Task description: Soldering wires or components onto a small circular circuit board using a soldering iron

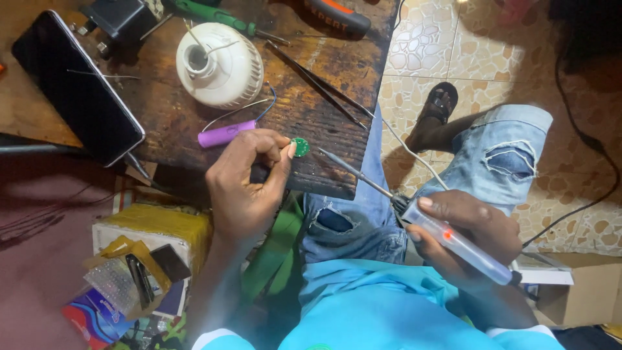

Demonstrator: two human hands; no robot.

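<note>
Scarred wooden surface (337,65) carries the work: your left hand (249,178) pinches a green board (300,147), your right hand (473,236) grips the iron (414,217), tip just beside it, not touching; soldering looks unfinished.

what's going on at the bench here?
A seated person is working at a worn wooden table. The left hand pinches a small round green circuit board at the table's near edge. The right hand holds a soldering iron, its tip pointing toward the board but apart from it. Nearby lie a purple cylindrical cell with wires, a white bulb housing, tweezers and a phone.
</note>
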